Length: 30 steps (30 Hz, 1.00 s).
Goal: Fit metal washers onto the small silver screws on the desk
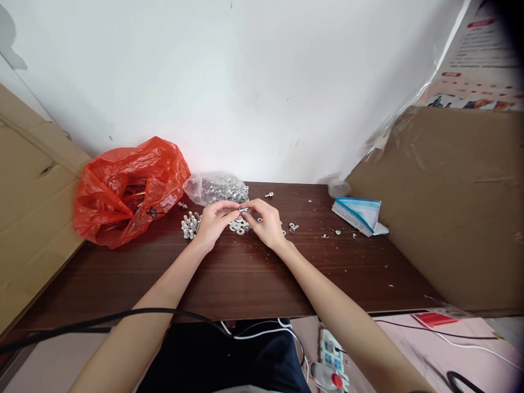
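Note:
Over the middle of the table, my left hand (215, 221) and my right hand (265, 221) meet at the fingertips. Between them they pinch a small metal bolt (243, 210), its ends partly covered by fingers. Flat washers (237, 226) lie scattered on the tabletop just below the bolt. Beside my left hand stands a group of several silver bolts (189, 225). To the right of my right hand lies a loose bolt (295, 227) with small rings near it. Another bolt (269, 195) lies farther back, near the wall.
A red plastic bag (131, 191) sits at the back left, next to a clear bag of metal hardware (225, 189). A blue and white packet (358, 214) lies at the right. Cardboard (450, 207) borders the right side. A black cable (135, 312) crosses the front edge.

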Each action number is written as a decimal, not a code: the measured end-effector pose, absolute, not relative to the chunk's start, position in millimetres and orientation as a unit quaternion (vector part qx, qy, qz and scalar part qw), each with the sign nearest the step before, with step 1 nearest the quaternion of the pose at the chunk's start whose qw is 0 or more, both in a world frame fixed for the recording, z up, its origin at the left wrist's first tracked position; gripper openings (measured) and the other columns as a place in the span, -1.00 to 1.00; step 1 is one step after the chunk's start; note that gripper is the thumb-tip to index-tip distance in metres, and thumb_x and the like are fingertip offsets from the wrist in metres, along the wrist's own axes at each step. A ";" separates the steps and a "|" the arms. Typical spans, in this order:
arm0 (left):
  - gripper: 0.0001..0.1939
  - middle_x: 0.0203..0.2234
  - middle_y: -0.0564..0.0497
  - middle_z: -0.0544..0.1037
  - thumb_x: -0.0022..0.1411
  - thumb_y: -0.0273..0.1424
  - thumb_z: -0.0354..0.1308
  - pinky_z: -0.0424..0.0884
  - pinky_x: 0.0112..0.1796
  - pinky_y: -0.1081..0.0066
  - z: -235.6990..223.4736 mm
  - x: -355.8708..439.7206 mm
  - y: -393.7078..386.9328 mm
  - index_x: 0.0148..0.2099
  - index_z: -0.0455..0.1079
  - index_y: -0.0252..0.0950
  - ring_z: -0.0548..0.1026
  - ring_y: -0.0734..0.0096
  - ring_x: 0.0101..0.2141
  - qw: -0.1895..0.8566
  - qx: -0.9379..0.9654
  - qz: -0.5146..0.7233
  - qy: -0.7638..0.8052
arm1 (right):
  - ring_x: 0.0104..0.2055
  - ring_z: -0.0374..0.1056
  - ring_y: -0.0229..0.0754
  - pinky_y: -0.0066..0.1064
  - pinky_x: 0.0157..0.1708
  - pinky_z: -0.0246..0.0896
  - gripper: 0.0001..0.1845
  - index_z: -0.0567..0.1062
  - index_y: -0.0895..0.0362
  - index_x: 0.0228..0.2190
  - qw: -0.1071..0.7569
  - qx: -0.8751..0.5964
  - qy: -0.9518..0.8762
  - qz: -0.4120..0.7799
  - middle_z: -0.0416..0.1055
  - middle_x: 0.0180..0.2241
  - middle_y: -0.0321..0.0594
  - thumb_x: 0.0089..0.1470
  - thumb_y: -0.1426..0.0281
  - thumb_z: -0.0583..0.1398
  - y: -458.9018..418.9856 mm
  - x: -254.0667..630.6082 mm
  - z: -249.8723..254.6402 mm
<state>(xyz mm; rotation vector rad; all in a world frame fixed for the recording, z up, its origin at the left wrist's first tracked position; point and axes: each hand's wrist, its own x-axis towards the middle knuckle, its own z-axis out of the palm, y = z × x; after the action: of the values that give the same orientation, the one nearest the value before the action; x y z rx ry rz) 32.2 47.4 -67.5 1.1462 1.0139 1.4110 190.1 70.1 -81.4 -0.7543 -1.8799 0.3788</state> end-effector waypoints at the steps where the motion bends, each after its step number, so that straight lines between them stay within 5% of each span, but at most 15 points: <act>1: -0.67 -0.35 -0.03 0.59 -0.16 -0.35 0.43 0.49 -0.12 0.24 -68.0 31.7 47.5 -0.30 0.52 -0.37 0.55 0.35 -0.33 0.506 0.476 0.582 0.422 | -0.37 0.37 -0.22 -0.38 -0.30 0.29 -0.82 0.51 0.11 -0.25 0.511 -0.314 -0.784 0.157 0.45 -0.38 -0.24 0.11 0.51 0.14 70.3 190.2 -81.5; 30: -0.71 -0.32 -0.03 0.58 -0.14 -0.38 0.40 0.44 -0.07 0.19 -71.4 28.7 49.9 -0.30 0.51 -0.35 0.53 0.31 -0.26 0.487 0.487 0.577 0.439 | -0.39 0.35 -0.22 -0.39 -0.33 0.27 -0.84 0.50 0.11 -0.24 0.487 -0.317 -0.800 0.149 0.42 -0.41 -0.25 0.13 0.47 0.15 70.3 190.9 -81.9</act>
<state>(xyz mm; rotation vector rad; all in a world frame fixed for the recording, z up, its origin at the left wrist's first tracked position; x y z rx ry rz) 28.7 49.9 -71.4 1.1843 1.0688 1.4023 190.9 70.3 -81.9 -0.7721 -1.9447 0.3633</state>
